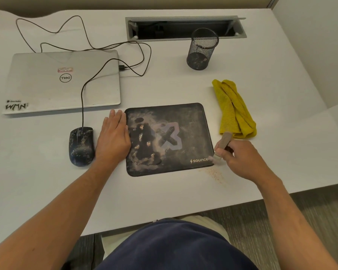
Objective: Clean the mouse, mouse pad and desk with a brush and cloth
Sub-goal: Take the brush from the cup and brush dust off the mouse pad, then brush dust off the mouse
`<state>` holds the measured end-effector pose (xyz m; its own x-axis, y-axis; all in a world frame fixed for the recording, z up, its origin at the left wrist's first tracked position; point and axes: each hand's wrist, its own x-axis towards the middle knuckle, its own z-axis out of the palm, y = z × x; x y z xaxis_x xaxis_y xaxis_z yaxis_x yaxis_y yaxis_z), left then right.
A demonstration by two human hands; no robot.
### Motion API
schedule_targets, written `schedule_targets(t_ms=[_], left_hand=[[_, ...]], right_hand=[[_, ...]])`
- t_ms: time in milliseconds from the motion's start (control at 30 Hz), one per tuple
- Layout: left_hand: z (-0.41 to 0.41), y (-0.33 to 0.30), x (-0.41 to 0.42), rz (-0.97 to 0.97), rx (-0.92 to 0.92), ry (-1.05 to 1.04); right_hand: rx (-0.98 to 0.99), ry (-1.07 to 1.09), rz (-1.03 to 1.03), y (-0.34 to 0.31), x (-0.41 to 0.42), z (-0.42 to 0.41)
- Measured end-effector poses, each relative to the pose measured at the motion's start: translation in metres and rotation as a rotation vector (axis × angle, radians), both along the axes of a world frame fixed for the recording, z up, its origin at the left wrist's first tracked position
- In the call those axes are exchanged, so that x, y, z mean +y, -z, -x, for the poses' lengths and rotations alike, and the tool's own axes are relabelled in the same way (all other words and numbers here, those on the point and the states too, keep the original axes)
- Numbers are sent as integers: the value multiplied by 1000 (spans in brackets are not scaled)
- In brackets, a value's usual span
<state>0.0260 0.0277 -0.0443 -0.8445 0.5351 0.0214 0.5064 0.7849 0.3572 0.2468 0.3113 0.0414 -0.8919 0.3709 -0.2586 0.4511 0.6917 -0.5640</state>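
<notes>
Mouse pad (169, 139), dark with a pale X motif and dusty smears, lies flat on the white desk (183, 84) at centre frame, a little right of middle. Right hand (240, 160) at the pad's lower right corner, fingers curled round the tan handle of a small brush (221, 146); handle tilts up toward the upper right, bristle end down at the pad's corner edge, blurred, so exact contact cannot be told. Scatter of fine tan dust (213, 174) on the desk just below that corner. Left hand (113, 137) lies flat, palm down, fingers straight and pressed together, along the pad's left edge; fingertips point toward the top of the frame, the hand's right side overlapping the pad's border. Mouse (81, 146), dark and speckled with pale grime, sits just left of the left hand, off the pad, on the desk. Its cable (82, 106) runs up and loops across the upper left of the frame. Yellow cloth (233, 109), bunched lengthwise, lies right of the pad, near but apart from it; its lower end is just above the brush handle. Closed silver laptop (62, 82) at left, above the mouse, a plug in its right side. Black mesh pen cup (201, 49) stands upright at upper centre right, in front of a grey recessed cable tray (185, 28) with lid raised.
</notes>
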Motion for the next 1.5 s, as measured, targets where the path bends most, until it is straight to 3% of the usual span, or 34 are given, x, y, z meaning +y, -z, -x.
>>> schedule_targets(t_ms=[100, 367, 533, 900, 1167, 1500], left_hand=[[-1, -2, 0, -8, 0, 1], [-6, -12, 0, 20, 11, 101], [-19, -33, -10, -151, 81, 209], [25, -52, -131, -250, 30, 151], [41, -23, -193, -107, -208, 123], [48, -14, -187, -9, -89, 286]], right_hand=[[-61, -11, -11, -3, 3, -1], [263, 173, 183, -16, -28, 17], [349, 163, 254, -17, -68, 47], [390, 75, 404, -22, -150, 122], [387, 29, 425, -12, -195, 165], [333, -72, 433, 8, -237, 199]])
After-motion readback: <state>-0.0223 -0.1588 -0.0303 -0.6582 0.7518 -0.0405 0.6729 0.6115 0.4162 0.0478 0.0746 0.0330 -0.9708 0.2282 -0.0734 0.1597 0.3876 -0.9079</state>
